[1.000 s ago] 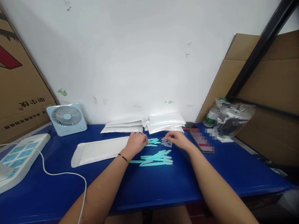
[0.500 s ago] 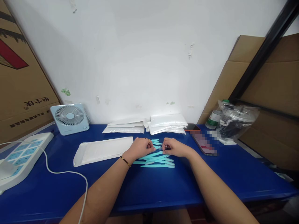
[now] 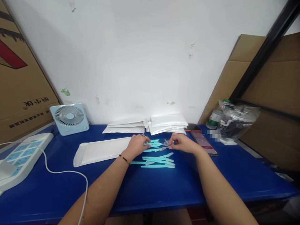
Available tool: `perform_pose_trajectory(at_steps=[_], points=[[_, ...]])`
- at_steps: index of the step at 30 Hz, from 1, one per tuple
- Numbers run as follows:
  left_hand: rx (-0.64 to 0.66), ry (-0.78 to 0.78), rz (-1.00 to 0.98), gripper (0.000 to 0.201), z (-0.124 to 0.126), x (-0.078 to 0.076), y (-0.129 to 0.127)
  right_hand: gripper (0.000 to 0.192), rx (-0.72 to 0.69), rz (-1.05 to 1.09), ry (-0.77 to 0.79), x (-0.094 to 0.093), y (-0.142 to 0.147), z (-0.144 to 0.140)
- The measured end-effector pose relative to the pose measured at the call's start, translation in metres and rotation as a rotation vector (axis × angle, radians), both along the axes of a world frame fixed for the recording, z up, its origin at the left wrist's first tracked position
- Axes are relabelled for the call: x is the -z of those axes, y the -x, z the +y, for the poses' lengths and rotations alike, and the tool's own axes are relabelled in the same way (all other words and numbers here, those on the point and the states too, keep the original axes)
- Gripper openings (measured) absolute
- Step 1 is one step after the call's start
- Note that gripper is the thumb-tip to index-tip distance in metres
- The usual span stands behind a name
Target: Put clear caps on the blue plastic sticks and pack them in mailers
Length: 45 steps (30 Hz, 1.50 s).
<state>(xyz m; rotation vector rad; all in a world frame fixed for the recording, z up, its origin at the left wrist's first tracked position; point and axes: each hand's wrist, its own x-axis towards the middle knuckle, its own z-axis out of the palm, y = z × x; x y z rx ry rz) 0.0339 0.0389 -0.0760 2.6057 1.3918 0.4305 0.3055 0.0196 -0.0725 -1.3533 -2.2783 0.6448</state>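
Turquoise eyebrow razors with pale see-through tip covers lie on the blue table in front of me. My left hand (image 3: 138,144) pinches the handle end of an upper turquoise eyebrow razor (image 3: 155,144) in a small row. Opposite it, my right hand (image 3: 180,143) has thumb and fingertips closed at the clear tips of that row. Just below, one razor (image 3: 152,150) lies apart. Nearer to me is a loose, crossed pile of razors (image 3: 159,160), touched by neither hand. A flat white padded envelope (image 3: 100,151) reaches under or behind my left hand.
White padded envelopes (image 3: 167,122) are stacked by the wall. A blue fan (image 3: 69,118) and a power strip (image 3: 25,156) with a white cable stand left. On the right are a phone (image 3: 203,143), a bottle (image 3: 214,120) and a plastic-wrapped item (image 3: 236,125).
My hands have moved apart, the left one leftward and the right one rightward. More of the upper razors and their clear tips now shows between them.
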Motion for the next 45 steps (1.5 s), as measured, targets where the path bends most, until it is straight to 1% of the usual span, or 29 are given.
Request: perform_pose_trajectory(at_steps=[2,4,7,9,12,14,15,17,20,22,25,29,32,36,38,40,42,45], points=[[0.028,0.015,-0.033,0.023,-0.004,-0.002,-0.002,0.023,-0.099,-0.052,0.093,0.001,0.002,-0.003],[0.095,0.050,-0.061,0.025,-0.010,-0.005,-0.005,0.023,-0.149,-0.109,0.136,0.003,0.005,-0.004],[0.205,0.084,-0.046,0.031,-0.019,-0.008,-0.012,0.019,-0.152,-0.113,0.142,0.004,0.010,-0.005],[0.237,0.085,-0.008,0.031,-0.022,-0.007,-0.015,0.018,-0.132,-0.057,0.138,0.002,0.013,-0.006],[0.226,0.064,0.051,0.022,-0.021,-0.002,-0.017,0.015,-0.090,0.009,0.161,0.000,0.016,-0.007],[0.203,0.038,0.074,0.019,-0.019,0.001,-0.017,0.017,-0.071,-0.001,0.168,0.000,0.017,-0.008],[0.194,0.031,0.079,0.020,-0.018,0.002,-0.017,0.019,-0.065,-0.018,0.150,0.000,0.018,-0.007],[0.185,0.035,0.083,0.023,-0.016,0.004,-0.016,0.022,-0.056,-0.066,0.067,0.001,0.018,-0.006],[0.177,0.044,0.076,0.022,-0.015,0.004,-0.016,0.021,-0.043,-0.156,-0.046,0.003,0.020,-0.004],[0.172,0.038,0.083,0.018,-0.016,0.003,-0.017,0.015,-0.044,-0.195,-0.056,0.005,0.022,-0.003],[0.176,0.010,0.100,0.014,-0.016,0.003,-0.019,0.004,-0.060,-0.192,-0.070,0.007,0.027,-0.003],[0.180,-0.042,0.116,0.013,-0.017,0.002,-0.019,0.009,-0.117,-0.144,-0.111,0.005,0.032,-0.005],[0.169,-0.075,0.100,0.016,-0.016,-0.001,-0.018,0.010,-0.119,-0.096,-0.119,0.000,0.032,-0.006],[0.097,-0.123,0.112,0.019,-0.009,-0.007,-0.011,0.009,-0.072,-0.048,-0.128,-0.005,0.022,-0.005],[0.045,-0.101,0.127,0.019,-0.004,-0.008,-0.003,0.007,-0.016,-0.035,-0.128,-0.003,0.014,-0.002],[0.012,-0.060,0.112,0.016,-0.002,-0.009,0.003,0.008,0.056,-0.039,-0.130,0.002,0.008,0.003],[0.027,-0.032,0.073,0.017,-0.003,-0.010,0.006,0.011,0.112,-0.063,-0.138,0.006,0.004,0.007],[0.163,0.018,0.046,0.022,-0.010,-0.012,0.003,0.014,0.140,-0.073,-0.152,0.008,0.004,0.008]])
